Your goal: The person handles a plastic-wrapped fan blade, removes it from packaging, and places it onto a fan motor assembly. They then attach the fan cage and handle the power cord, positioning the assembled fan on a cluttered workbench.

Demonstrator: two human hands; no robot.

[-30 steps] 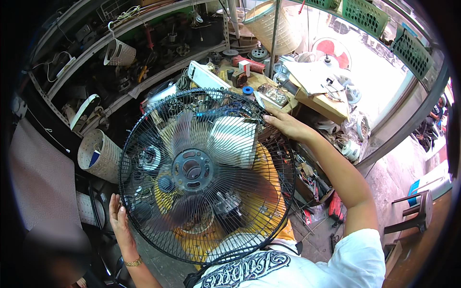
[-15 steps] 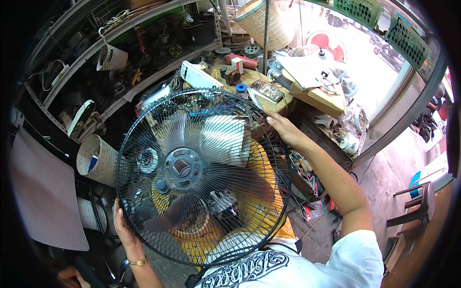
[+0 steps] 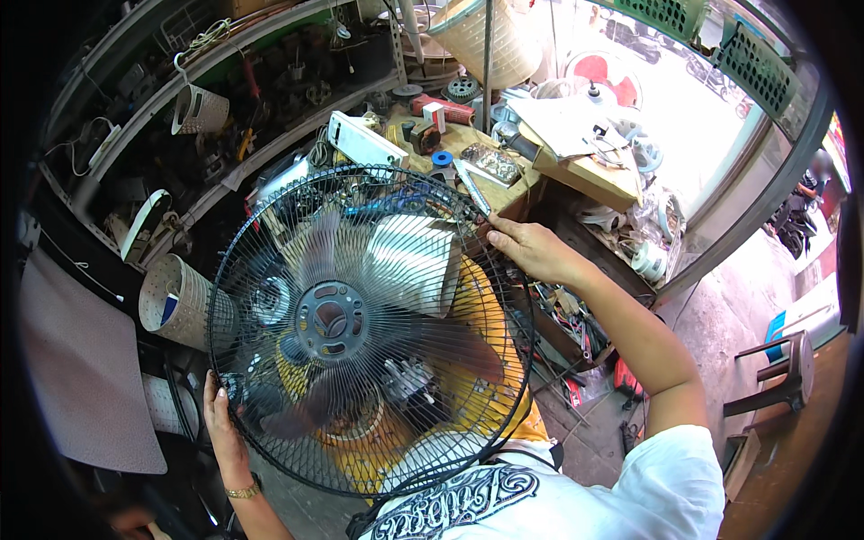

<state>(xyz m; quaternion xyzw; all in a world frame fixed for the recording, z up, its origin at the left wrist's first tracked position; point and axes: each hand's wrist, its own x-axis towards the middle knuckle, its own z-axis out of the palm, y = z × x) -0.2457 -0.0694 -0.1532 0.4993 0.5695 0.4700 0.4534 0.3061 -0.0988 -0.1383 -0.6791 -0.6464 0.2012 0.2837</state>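
Note:
A large round fan guard [image 3: 270, 202] of black wire, with dark see-through fan blades [image 3: 450, 346] inside, is held up in front of my chest. At its middle is a round grey hub cap [image 3: 333, 320]. My right hand [image 3: 535, 250] is closed on the upper right rim, thumb on the near side. My left hand [image 3: 225, 436] holds the lower left rim against its palm and fingers; part of its grip is hidden. Through the wires show a metal motor-like part [image 3: 411, 382] and a yellow surface [image 3: 477, 297] beneath.
A cluttered workbench [image 3: 459, 139] stands beyond the guard, with a cardboard box [image 3: 589, 180] at its right. Loose tools lie low on the right. Shelves [image 3: 270, 153] and a pale basket [image 3: 171, 288] are at left. A brown stool [image 3: 783, 378] stands far right.
The view has swung slightly, so the guard and background sit a little further left. My right hand has shifted slightly on the rim, its thumb now more visible. Both hands still hold the guard.

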